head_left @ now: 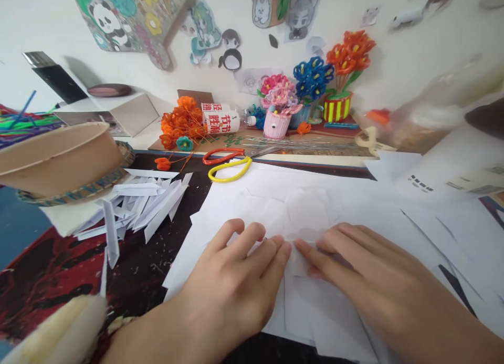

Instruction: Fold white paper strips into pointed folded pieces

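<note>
A small piece of white paper (301,263) lies between my hands, with a crease or edge running across it at the fingertips. My left hand (236,280) has its fingers bent and its thumb and index finger pressed together on that edge. From the other side, my right hand (374,274) grips the same edge, fingers curled and index finger pointing inward. The two sets of fingertips almost meet. Beneath them spread overlapping white paper sheets (220,206). White on white makes the small piece's outline hard to make out.
Folded paper strips (145,198) are heaped at left beside a brown paper bowl (59,154). Scissors (232,164) with red and yellow handles lie beyond the sheets. Orange craft flowers (183,117), a pink flower pot (274,123) and a blurred white container (457,154) stand along the back.
</note>
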`<state>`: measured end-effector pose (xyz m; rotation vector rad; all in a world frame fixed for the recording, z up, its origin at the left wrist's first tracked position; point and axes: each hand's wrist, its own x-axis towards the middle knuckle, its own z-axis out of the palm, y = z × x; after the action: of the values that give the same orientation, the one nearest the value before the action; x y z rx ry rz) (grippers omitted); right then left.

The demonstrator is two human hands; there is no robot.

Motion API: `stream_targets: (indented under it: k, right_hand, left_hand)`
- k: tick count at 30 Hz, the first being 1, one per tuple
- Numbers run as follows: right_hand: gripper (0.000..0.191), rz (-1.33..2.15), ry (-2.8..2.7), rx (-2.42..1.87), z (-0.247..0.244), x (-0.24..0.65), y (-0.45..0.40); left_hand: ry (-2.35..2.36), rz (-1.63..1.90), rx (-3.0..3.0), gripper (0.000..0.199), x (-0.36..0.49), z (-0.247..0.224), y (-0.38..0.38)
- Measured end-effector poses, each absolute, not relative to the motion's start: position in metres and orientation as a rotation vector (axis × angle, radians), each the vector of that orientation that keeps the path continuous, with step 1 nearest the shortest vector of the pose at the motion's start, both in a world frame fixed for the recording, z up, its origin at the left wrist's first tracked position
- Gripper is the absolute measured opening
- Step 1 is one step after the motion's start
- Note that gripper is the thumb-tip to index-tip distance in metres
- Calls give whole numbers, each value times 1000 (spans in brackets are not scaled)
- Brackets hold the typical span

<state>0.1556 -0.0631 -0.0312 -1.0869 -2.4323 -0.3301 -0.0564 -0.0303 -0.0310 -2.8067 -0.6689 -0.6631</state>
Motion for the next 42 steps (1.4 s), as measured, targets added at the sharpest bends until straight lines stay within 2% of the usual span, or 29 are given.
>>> stream_targets:
  k: [14,23,27,36,42]
  right_hand:
    - [36,-312,-2481,-1068,-33,158,-65]
    - [29,-294,-2382,-1259,-38,164,-71]
    - [27,-178,-2398,-1287,-39,166,-73]
    - [42,117,-2219,-1397,-39,161,-68]
    - [39,196,-2177,-1410,-41,163,-67]
  left_hand:
    - [-755,-696,-2752,31,-55,-34,-32]
    - [-674,-517,-2920,32,-52,-22,-26]
    - [-696,-437,-2943,32,-52,-22,-26]
    - [-736,-384,-2958,30,-51,-22,-27]
    - [-707,-346,-2921,27,-50,-21,-26]
